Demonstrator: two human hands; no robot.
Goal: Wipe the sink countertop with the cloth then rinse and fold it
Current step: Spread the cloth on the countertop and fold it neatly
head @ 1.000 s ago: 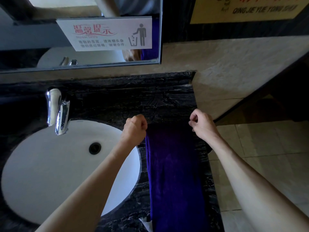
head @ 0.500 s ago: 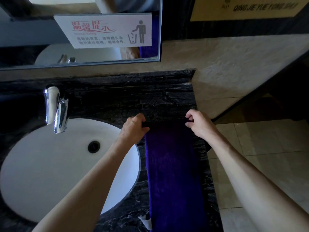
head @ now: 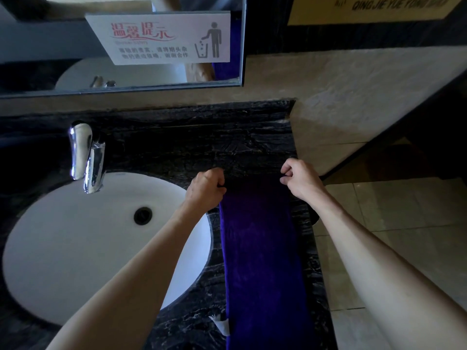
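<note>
1. the long dark purple terry cloth [head: 262, 261] lies flat on the black veined marble countertop [head: 192, 145], in the lower centre of the frame, just right of the round white ceramic basin [head: 75, 243].
2. its long axis runs from the bottom edge of the frame up to the hands; the far short edge is at the fingers, and the rest of the strip extends toward the person.
3. the left hand [head: 206, 189] is curled and pinches the far left corner of the cloth; the right hand [head: 300, 180] pinches the far right corner between thumb and bent fingers.
4. both hands sit level at that edge, neither nearer than the other; the left forearm crosses over the basin.
5. judgement: the fold step is in hand; the coming move likely carries the far edge back along the long axis, toward the bottom of the frame.
6. count: one cloth, two hands, one basin, one chrome faucet [head: 87, 157] at centre left, one mirror [head: 121, 41] at upper left bearing one white printed notice [head: 161, 36], and one small white scrap [head: 222, 325] beside the cloth's near left edge.
</note>
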